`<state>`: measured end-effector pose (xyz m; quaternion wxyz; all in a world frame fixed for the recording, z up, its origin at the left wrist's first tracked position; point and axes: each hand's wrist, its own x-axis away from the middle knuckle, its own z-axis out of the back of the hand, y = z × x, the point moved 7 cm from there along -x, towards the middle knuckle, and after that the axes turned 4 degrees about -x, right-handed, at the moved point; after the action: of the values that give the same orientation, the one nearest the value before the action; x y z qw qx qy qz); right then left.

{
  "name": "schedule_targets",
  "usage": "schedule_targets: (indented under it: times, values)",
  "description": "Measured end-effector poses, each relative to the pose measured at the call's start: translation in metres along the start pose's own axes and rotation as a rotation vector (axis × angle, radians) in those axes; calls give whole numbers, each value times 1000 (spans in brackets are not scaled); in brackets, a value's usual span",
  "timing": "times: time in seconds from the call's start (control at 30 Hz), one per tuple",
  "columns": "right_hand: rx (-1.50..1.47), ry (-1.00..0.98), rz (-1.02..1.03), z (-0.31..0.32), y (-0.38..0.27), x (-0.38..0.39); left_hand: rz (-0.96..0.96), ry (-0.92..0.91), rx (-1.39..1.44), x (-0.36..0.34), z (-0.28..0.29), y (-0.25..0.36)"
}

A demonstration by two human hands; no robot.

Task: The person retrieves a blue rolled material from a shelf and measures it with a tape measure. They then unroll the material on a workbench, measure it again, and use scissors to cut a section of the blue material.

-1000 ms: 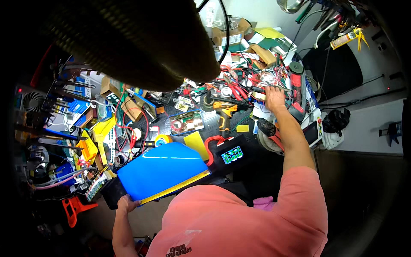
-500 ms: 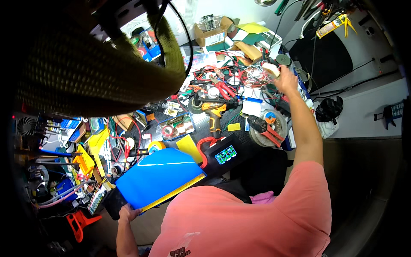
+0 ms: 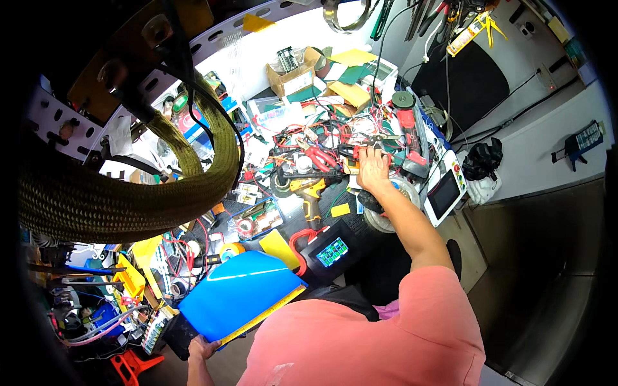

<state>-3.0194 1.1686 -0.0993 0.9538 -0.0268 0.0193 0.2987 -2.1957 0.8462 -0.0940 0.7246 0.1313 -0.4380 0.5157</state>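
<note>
My left hand (image 3: pixel 203 349) grips the lower left edge of a glossy blue panel (image 3: pixel 235 289), fingers closed on it, beside a yellow measuring strip (image 3: pixel 261 312). My right hand (image 3: pixel 372 168) reaches into the clutter with fingers apart, over red-and-black tools (image 3: pixel 351 151) partly hidden beneath it. Just left of it lie red pliers (image 3: pixel 318 156) and a yellow-black drill (image 3: pixel 311 198); to its right is a red angle grinder (image 3: pixel 409 132). A black device with a lit display (image 3: pixel 333 252) and red cables (image 3: pixel 297 254) adjoins the panel.
A braided olive hose (image 3: pixel 122 206) hangs over the left side. Boxes (image 3: pixel 290 80), wires and parts crowd the dark bench (image 3: pixel 293 222). A white-framed screen device (image 3: pixel 443 196) stands at right. Tools and a caulking gun (image 3: pixel 467 38) hang on the back right wall. An orange clamp (image 3: pixel 135 365) is at lower left.
The view has shifted. My right hand, which held a pale block farther back and right half a second ago, has moved left and down, the block no longer visible in it.
</note>
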Motion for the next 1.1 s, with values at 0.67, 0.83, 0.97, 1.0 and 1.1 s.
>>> schedule_targets:
  times: [0.67, 0.83, 0.97, 1.0, 1.1]
  values:
    - [-506, -189, 205, 14, -164, 80, -5, -22, -21, 16, 14, 13]
    - [-469, -247, 170, 1, -184, 95, 5, -18, 8, 13, 17, 10]
    - [-391, -347, 200, -15, -193, 102, -136, 13, -58, 6, 9, 3]
    - [-358, -397, 221, -11, -199, 106, -175, 44, -66, 3, -6, -2]
    - [-251, -476, 245, -25, -208, 103, -231, 125, 29, -1, -23, -6]
